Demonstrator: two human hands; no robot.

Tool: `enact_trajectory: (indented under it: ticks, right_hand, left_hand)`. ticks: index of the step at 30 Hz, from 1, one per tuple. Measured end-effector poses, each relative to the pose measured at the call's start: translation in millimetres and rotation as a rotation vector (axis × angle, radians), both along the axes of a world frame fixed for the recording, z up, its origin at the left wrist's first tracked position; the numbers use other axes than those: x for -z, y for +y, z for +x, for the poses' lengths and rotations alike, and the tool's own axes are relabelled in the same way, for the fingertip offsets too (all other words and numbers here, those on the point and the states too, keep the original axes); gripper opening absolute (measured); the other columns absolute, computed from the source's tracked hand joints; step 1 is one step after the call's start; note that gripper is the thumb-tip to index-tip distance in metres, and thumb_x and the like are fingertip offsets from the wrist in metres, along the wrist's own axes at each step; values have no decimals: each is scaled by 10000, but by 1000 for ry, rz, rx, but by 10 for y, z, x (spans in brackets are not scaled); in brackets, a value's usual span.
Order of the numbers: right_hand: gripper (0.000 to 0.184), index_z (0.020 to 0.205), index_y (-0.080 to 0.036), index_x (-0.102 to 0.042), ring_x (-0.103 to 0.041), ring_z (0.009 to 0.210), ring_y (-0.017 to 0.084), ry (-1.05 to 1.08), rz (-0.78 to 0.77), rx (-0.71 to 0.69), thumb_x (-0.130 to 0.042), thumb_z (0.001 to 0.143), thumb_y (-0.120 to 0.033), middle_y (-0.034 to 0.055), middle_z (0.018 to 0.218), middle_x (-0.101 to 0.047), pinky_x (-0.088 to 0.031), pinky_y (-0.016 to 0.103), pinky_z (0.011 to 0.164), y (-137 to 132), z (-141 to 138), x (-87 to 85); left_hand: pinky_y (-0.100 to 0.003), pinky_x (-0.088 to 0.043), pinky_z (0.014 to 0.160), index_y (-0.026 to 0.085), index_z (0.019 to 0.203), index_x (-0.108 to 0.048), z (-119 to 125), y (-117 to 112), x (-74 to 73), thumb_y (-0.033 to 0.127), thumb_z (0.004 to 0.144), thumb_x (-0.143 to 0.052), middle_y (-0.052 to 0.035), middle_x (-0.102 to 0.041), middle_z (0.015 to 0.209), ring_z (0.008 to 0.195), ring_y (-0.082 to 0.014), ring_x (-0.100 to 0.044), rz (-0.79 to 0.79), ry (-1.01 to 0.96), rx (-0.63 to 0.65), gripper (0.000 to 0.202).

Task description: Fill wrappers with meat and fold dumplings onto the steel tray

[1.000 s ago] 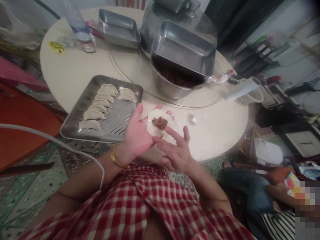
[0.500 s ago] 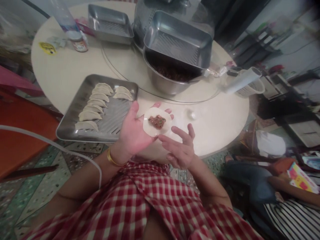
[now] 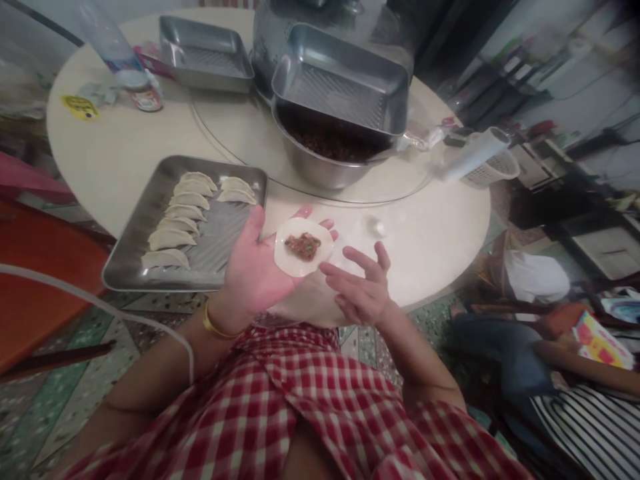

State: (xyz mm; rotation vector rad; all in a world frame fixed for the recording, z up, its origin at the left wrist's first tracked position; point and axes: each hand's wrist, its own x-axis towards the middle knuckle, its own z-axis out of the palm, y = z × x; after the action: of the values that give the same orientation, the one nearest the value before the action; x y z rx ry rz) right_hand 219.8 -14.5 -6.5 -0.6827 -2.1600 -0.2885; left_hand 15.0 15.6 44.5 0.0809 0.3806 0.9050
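Observation:
A round, pale dumpling wrapper (image 3: 285,260) lies flat across the fingers of my left hand (image 3: 255,267), which is palm up and stretched out. In the middle of the wrapper sits a lump of meat filling (image 3: 303,247) with green bits. My right hand (image 3: 364,287) is just to the right with its fingers spread and nothing in them. One fingertip is close to the wrapper's lower right edge; whether it touches I cannot tell. Left of my hands, a metal tray (image 3: 215,257) holds several folded dumplings (image 3: 173,238) in two rows.
Behind my hands, a metal bowl (image 3: 325,172) of dark filling has a rectangular pan (image 3: 340,87) resting on it. Another pan (image 3: 205,57), a jar (image 3: 145,97) and a bottle (image 3: 107,40) stand farther back. A small white lump (image 3: 379,229) lies on the round table (image 3: 425,247). Someone sits at right.
The view has shifted slightly, so the table's things appear farther left. My right hand is a little farther from my left, and the filled wrapper still lies on my left hand.

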Motion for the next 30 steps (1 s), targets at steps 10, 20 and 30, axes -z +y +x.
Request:
enact_trajectory:
  ticks: [10,20,30]
  right_hand:
    - [163,1074,-239,-522,-686,822,150,654,-931,-204,-422,979,-327,78,1126,-749,-566,320,704,-116,-162,-54]
    - [286,1118,-280,-572,-638,998,204,267,-269,30,-515,877,-136,31,1181,-739,-511,356,777,-123,-204,13]
    - [287,1068,-392,-636,-592,1065,220,110,126,259,-685,820,-256,-51,1191,-722,-479,397,861,-59,-83,150]
  left_hand:
    - [-466,-432,1051,159,1467,-368,15,-8,-19,630,966,-261,-173,-594,1356,1226,-311,-602,32,55,-39,696]
    - [-440,-464,1022,155,1456,-385,40,6,-14,613,967,-293,-161,-591,1362,1254,-309,-578,-2,14,-52,676]
    - [-454,-398,1101,166,1443,-405,43,-22,3,617,937,-371,-156,-599,1361,1283,-313,-558,-70,-14,4,678]
